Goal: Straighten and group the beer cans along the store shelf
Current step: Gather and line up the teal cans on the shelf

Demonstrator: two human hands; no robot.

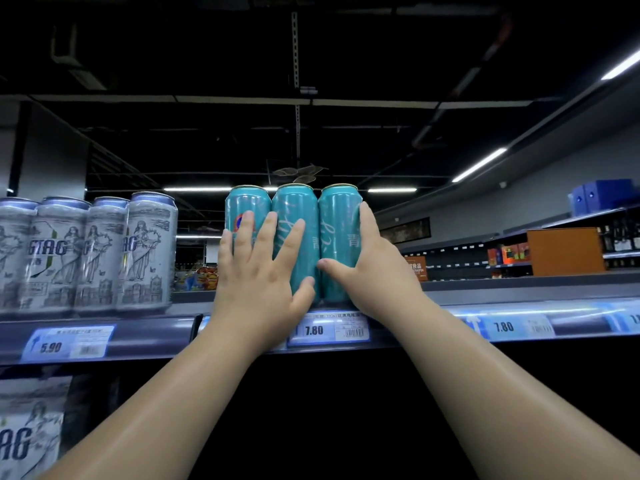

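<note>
Hands [258, 271] [372, 268] press teal cans [294, 216] above "7.80" tag [329, 330].

- The three teal cans [294, 237] are plain turquoise with gold-edged rims; pale script runs down the middle and right ones; the left one bears a red, blue and white round emblem
- The silver cans [86, 251] are grey-white, printed with a line-drawn robed figure, dark blue lettering and a green stripe
- The price tags [330, 329] are white with blue borders and black numbers
- The shelf edge [433, 299] is grey
- The box [564, 251] far right is orange-brown; the cartons [602, 194] above it are blue
</note>
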